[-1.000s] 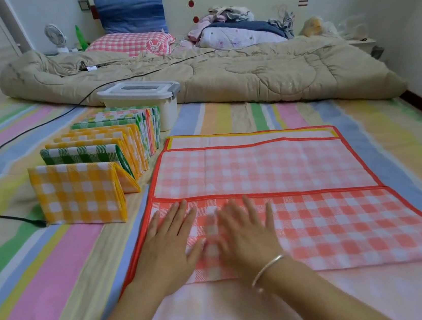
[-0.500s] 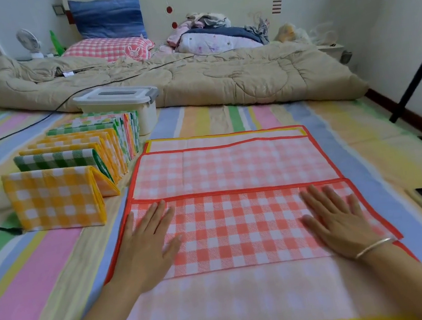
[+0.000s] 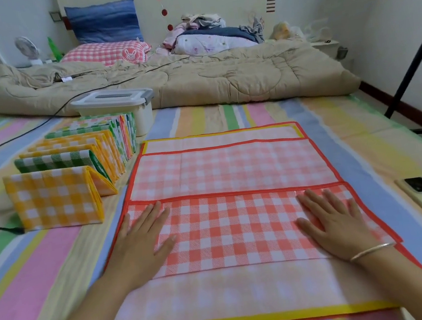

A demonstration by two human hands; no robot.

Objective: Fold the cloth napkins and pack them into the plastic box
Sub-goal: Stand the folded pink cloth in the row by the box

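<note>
Far left: folded napkins [image 3: 57, 197] stood on edge in a row running back to the plastic box [image 3: 115, 105]. Its lid was on and its contents were hidden. Centre: red checked napkin [image 3: 233, 223] lay part-folded on the striped sheet [image 3: 31, 261], long axis left-right. Left hand [image 3: 140, 245] and right hand [image 3: 337, 226] pressed flat on its ends, fingers straight and gripping nothing.

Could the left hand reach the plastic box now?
Probably, with a lean: the left hand holds nothing, and only the row of folded napkins stands before the plastic box, low enough to clear.
</note>
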